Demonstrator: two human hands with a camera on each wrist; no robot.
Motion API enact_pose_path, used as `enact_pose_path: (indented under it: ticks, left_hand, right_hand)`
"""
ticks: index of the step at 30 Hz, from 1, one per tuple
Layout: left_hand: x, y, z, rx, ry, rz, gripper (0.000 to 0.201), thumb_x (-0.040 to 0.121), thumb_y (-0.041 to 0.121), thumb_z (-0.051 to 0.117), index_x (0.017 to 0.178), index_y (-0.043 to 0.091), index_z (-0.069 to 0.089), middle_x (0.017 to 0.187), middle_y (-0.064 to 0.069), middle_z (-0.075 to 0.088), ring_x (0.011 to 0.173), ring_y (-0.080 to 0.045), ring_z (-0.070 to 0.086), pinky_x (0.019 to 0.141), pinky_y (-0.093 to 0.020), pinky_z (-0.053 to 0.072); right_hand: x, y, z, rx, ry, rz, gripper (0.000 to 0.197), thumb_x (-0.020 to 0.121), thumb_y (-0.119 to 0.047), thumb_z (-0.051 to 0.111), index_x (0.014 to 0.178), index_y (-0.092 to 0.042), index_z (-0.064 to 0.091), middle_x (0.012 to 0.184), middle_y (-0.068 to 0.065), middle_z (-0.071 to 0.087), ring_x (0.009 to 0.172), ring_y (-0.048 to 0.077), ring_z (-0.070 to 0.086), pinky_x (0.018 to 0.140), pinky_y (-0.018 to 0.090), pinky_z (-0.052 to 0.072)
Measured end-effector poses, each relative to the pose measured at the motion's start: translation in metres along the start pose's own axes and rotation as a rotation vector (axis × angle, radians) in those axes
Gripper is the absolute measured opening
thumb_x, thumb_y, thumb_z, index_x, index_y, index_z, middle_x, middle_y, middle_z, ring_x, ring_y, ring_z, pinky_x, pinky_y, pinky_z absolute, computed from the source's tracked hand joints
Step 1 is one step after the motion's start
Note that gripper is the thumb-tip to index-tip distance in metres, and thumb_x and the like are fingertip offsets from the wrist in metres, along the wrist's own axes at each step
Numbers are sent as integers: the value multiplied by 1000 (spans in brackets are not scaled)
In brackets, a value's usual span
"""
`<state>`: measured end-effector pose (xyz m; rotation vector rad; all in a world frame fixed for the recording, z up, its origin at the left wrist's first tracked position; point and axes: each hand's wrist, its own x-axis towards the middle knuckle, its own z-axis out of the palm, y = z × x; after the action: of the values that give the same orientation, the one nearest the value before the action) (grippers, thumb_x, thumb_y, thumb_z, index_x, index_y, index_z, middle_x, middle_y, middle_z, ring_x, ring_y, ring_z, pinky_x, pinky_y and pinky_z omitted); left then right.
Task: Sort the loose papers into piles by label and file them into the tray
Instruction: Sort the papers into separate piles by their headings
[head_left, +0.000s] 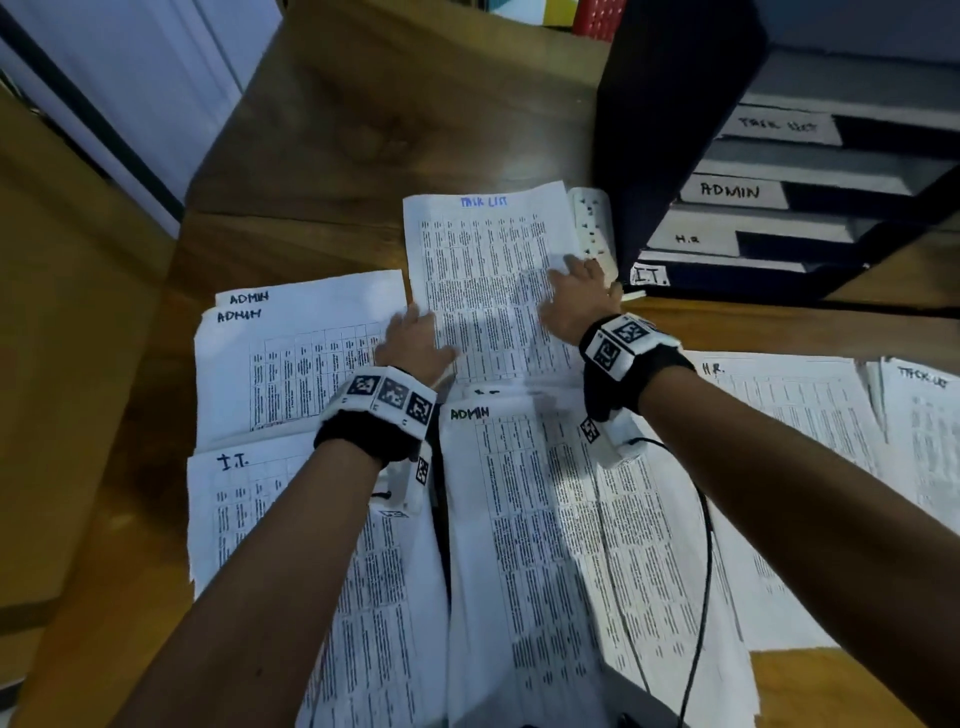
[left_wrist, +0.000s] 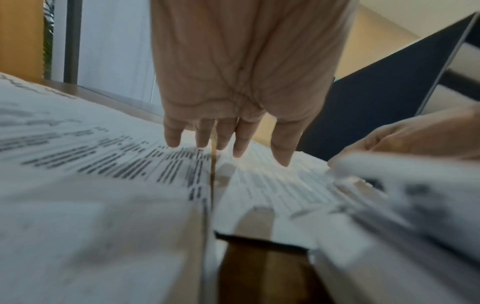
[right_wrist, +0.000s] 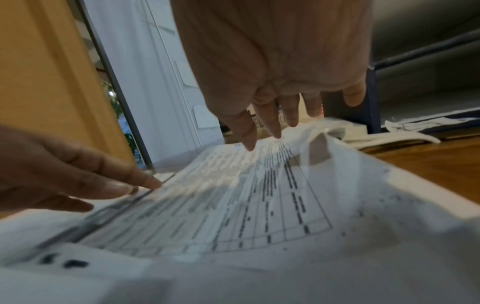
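- Nearest, a sheet headed "ADMIN" lies beside one headed "I.T." on the worktop.
- Left of the hands, two more "ADMIN" sheets; to the right, an "H.R." sheet.
- Left hand and right hand rest on the "TASK LIST" sheet, fingers straight and spread, gripping nothing.
- Beyond, a white power strip lies against the tray, whose tiers read TASK LIST, ADMIN, H.R., I.T.

both hands flat on task list sheet
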<state>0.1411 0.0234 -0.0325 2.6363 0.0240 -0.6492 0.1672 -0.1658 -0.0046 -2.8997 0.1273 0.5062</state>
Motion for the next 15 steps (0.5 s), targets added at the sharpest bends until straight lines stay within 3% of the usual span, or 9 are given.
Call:
enact_pose_path:
  ticks: [4,7,11,15]
  left_hand:
    - [-28,12,-8,-286,109,86,45,94,28,49,132,5,46,141,-14,43,129,-28,41,107,-36,34]
    - [-51,20,-7,-294,130,129,35,91,23,55,119,2,57,122,-15,59,114,-28,53,99,-34,41]
    - [-73,24,7,-233,40,161,21,84,17,65,100,3,63,110,-15,61,104,-28,57,88,-32,44]
    - [-94,30,23,-102,19,166,20,84,17,65,102,8,61,120,-13,50,116,-26,48,98,-33,37]
  right_hand:
    - [-34,9,-6,197,87,-77,51,94,-25,45,143,-18,32,155,5,17,142,25,13,112,53,19]
    - [-66,21,5,399,127,-79,48,92,-23,50,139,-17,41,149,8,30,138,27,26,110,51,26]
    - [-116,36,29,379,82,-48,47,89,-20,53,136,-16,45,145,9,35,133,27,32,107,47,31]
    - [-158,46,48,277,61,-9,52,88,-23,54,138,-20,40,148,4,30,135,22,25,108,43,22]
